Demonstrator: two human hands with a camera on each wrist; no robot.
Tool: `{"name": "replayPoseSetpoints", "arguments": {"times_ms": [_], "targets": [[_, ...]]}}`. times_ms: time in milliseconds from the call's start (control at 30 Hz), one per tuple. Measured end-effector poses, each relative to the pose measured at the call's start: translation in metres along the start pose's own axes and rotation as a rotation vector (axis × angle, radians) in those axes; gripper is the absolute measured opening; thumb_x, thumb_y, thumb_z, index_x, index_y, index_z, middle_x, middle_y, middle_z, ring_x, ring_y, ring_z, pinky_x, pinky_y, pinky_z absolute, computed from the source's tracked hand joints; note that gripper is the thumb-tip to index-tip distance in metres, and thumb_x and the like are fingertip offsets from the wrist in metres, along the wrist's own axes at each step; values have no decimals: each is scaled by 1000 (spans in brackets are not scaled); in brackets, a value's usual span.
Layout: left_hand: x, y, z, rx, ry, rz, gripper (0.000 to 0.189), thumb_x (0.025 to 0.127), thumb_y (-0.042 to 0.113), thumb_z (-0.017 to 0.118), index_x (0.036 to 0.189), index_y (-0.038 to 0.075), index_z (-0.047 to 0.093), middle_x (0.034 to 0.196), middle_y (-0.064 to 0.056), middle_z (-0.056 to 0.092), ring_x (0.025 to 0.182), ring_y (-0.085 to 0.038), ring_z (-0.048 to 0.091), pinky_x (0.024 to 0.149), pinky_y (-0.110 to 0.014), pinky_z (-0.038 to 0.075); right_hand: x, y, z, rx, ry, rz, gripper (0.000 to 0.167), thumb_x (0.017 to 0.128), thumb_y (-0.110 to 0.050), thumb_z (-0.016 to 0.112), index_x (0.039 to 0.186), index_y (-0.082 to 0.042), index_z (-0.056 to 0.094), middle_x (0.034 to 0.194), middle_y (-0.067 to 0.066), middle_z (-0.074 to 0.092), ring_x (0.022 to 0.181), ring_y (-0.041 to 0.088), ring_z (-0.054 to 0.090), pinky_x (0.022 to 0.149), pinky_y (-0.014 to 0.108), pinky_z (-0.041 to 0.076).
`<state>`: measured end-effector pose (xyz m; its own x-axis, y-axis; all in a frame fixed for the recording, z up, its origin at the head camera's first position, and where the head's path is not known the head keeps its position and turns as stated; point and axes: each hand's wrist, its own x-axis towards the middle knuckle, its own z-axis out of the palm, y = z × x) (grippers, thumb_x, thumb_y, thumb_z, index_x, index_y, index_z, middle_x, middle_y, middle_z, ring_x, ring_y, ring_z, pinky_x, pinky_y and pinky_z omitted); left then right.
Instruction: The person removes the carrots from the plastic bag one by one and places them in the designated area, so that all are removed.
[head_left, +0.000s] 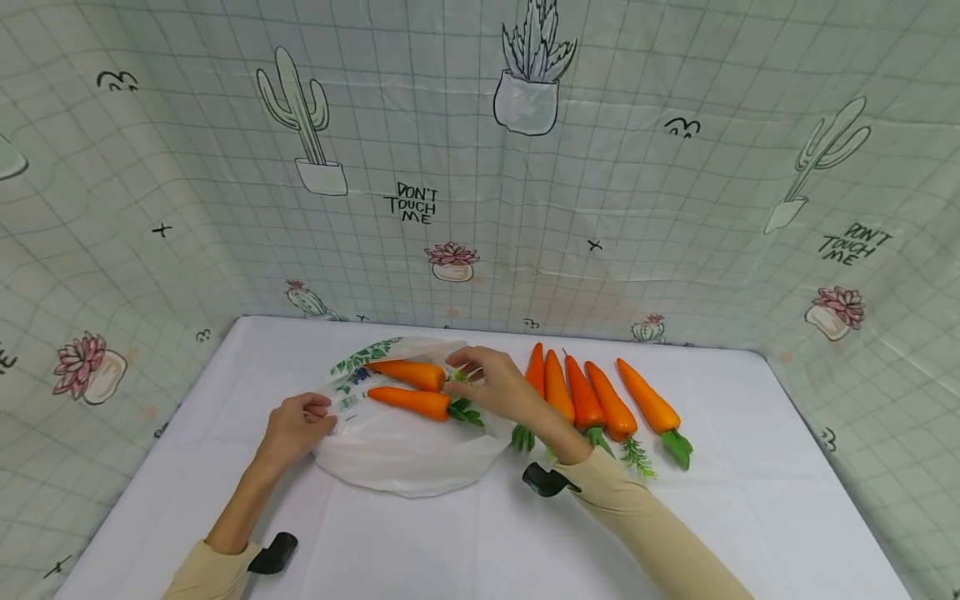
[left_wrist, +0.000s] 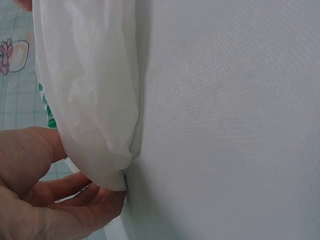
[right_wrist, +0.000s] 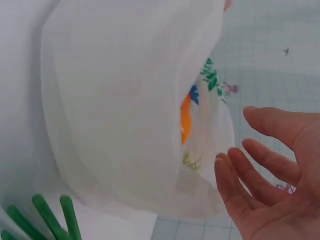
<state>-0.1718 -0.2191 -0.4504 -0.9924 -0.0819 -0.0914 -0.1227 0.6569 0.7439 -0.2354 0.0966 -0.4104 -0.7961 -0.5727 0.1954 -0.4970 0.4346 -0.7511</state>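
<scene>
A white plastic bag point(head_left: 405, 467) with green leaf print lies spread on the table. Two orange carrots, an upper one point(head_left: 408, 372) and a lower one point(head_left: 411, 403), lie at its opening, green tops to the right. My left hand point(head_left: 298, 425) holds the bag's left edge; in the left wrist view the thumb and fingers of this hand point(left_wrist: 60, 195) curl about the bag's end point(left_wrist: 100, 165). Over the right side of the bag, my right hand point(head_left: 491, 383) is beside the upper carrot's top. Its fingers point(right_wrist: 255, 175) are spread and hold nothing in the right wrist view.
Several more carrots point(head_left: 581, 392) lie in a row right of the bag, partly behind my right forearm. One carrot point(head_left: 648, 396) lies slightly apart at the row's right end. A patterned cloth wall point(head_left: 480, 208) encloses the white table point(head_left: 750, 517) at the back and sides.
</scene>
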Motion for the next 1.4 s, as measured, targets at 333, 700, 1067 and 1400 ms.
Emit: {"name": "replayPoseSetpoints", "arguments": {"times_ms": [333,700,1067,1400], "targets": [[1,-1,1,-2,3,-6,31,91,4,68,115,-15,63,97,-20,65,89,-29,62,74,-32,50,15,-6,15,-71,-164,18,39,96,-9,72,128,9,63,126,23,66,107,36,64,95,43,55],[3,-3,1,1,10,-2,31,91,4,69,115,-15,63,97,-21,65,90,-30,62,76,-34,52,31,-8,29,-248,-307,33,34,93,-8,76,123,6,67,118,16,69,102,26,59,93,35,51],[3,0,1,-4,7,-29,31,92,4,68,116,-15,62,99,-21,64,91,-30,61,77,-35,52,32,-9,50,-317,-310,-20,59,89,7,70,144,-10,60,165,4,35,84,20,58,67,19,46],[2,-2,-1,-23,2,-18,32,91,5,70,116,-15,63,98,-21,65,90,-31,63,71,-29,51,29,-17,43,-330,-289,-23,66,89,-4,76,150,-15,54,159,3,45,93,20,60,76,23,49]]}}
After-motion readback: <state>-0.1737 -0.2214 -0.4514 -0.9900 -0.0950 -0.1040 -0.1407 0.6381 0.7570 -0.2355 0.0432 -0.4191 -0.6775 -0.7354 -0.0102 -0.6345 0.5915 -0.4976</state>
